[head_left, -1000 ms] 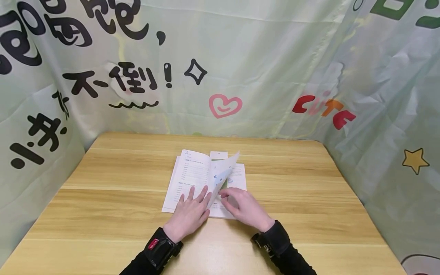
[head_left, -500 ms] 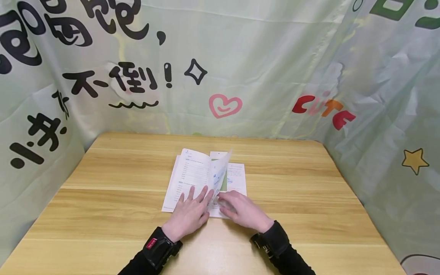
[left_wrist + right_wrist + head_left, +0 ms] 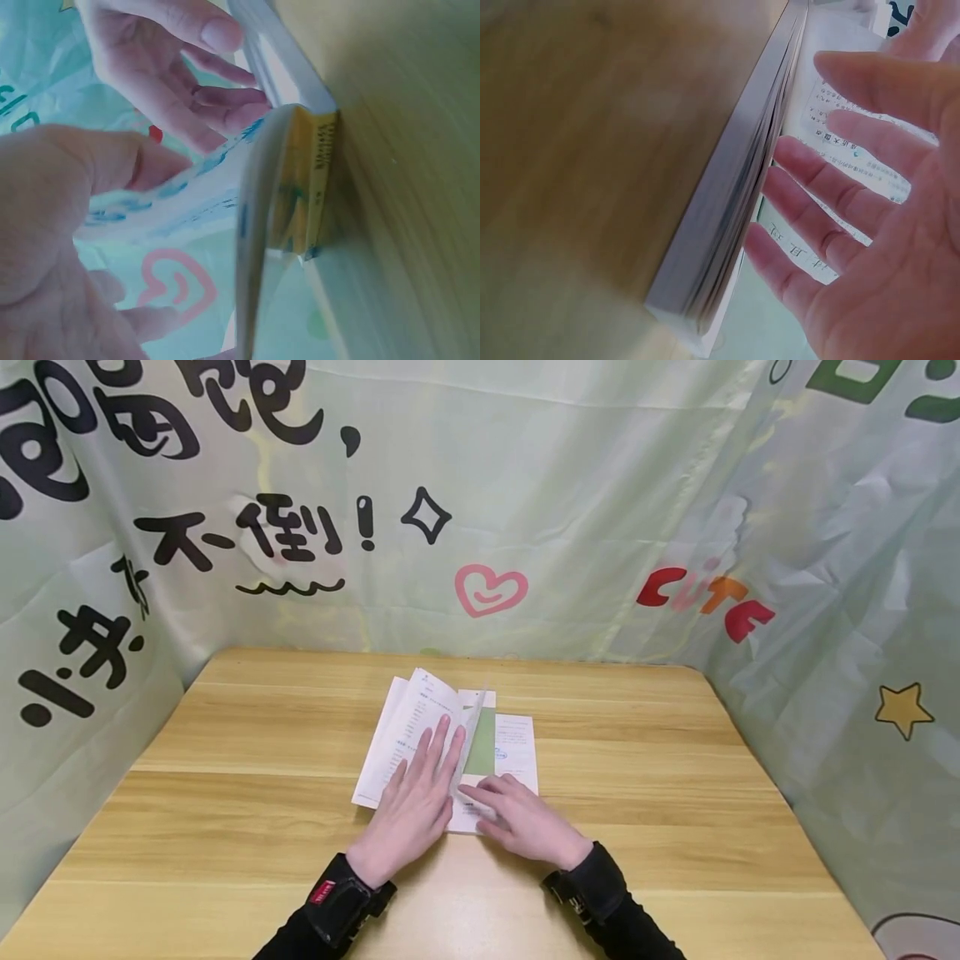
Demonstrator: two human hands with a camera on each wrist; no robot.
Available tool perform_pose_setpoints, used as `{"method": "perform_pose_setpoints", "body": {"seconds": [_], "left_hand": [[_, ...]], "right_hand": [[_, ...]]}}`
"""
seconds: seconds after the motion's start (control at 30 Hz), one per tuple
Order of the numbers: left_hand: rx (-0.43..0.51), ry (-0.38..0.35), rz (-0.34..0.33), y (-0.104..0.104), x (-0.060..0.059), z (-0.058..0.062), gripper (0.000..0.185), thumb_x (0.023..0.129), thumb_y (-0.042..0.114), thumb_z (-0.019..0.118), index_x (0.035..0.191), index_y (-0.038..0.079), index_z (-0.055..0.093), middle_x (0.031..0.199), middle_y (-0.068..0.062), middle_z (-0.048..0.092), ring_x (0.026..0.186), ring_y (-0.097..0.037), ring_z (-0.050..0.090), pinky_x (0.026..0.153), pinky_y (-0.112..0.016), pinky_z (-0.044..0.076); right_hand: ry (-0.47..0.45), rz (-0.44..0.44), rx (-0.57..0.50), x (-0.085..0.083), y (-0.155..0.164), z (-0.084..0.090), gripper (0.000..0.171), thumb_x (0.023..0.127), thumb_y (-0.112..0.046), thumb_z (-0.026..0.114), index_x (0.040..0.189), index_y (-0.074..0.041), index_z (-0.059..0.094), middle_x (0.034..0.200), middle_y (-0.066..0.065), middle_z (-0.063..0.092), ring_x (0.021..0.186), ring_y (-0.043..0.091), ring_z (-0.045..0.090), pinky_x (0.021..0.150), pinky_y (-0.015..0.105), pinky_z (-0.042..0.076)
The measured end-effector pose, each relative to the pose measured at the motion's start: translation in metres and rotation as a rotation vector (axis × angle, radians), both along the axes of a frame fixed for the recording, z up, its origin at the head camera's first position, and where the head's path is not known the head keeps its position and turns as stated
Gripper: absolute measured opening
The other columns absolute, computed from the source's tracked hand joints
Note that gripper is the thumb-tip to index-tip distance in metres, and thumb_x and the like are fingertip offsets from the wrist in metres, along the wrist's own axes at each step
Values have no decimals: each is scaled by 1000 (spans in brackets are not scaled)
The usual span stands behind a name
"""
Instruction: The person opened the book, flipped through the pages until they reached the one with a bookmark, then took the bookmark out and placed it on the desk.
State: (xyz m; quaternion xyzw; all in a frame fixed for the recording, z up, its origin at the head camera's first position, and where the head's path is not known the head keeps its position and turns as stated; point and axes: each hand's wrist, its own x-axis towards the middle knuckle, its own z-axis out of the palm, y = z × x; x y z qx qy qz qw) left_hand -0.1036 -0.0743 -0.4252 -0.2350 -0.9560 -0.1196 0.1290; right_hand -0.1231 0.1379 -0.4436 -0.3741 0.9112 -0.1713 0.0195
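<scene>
- At table (image 3: 225, 793) centre, a booklet (image 3: 517, 747) lay open, its pages partly turned.
- Left hand (image 3: 416, 806): fingers straight and spread, pressing flat on the turned page (image 3: 420, 714), pointing toward 12 o'clock.
- Right hand (image 3: 525, 822): fingers relaxed, resting on the booklet's near edge at 5 o'clock, pinching nothing.
- Green page (image 3: 482, 742) was exposed between the hands.

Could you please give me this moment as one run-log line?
left hand: flat on book's left pages | right hand: fingers on right page, near a raised leaf | green bookmark: inside | table: wood
</scene>
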Motion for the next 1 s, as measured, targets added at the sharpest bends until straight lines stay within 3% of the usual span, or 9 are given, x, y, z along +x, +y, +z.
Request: {"method": "perform_pose_setpoints", "body": {"seconds": [0.17,0.27,0.57,0.7,0.83,1.0], "left_hand": [[-53,156,51,1,-2,-2,102,86,10,72,163,8,5,171,-17,2,154,-37,28,108,-55,50],[-39,195,75,1,-4,-3,104,83,2,73,163,8,6,171,-18,3,154,-38,25,113,-55,45],[-41,208,130,-1,-7,-5,92,79,-1,74,159,13,31,170,-19,10,157,-43,9,126,-61,17],[-44,225,128,-2,-8,-6,82,76,3,79,151,13,46,169,-18,19,156,-42,13,125,-61,16],[-21,226,87,-3,-9,-9,71,74,10,84,140,11,59,162,-17,37,153,-42,26,124,-62,20],[-31,113,40,-3,-8,-15,60,81,11,78,137,10,60,154,-12,50,147,-37,42,123,-60,27]], "right_hand": [[14,7,21,2,-1,0,54,95,-23,68,146,-13,54,126,5,63,107,18,56,92,34,53],[34,10,36,2,-1,-1,53,95,-24,68,146,-14,55,125,4,62,104,17,55,89,31,52],[48,12,42,2,-1,-2,51,95,-26,68,143,-15,58,126,5,61,104,17,55,91,33,52],[39,12,30,2,-1,-2,48,94,-25,69,140,-13,60,126,6,61,105,18,55,92,34,52],[29,12,20,2,-1,-3,48,94,-24,69,139,-11,61,126,6,61,106,18,55,93,35,52],[7,4,12,2,-1,-3,48,94,-24,69,139,-11,60,128,6,61,109,19,56,95,36,53]]}}
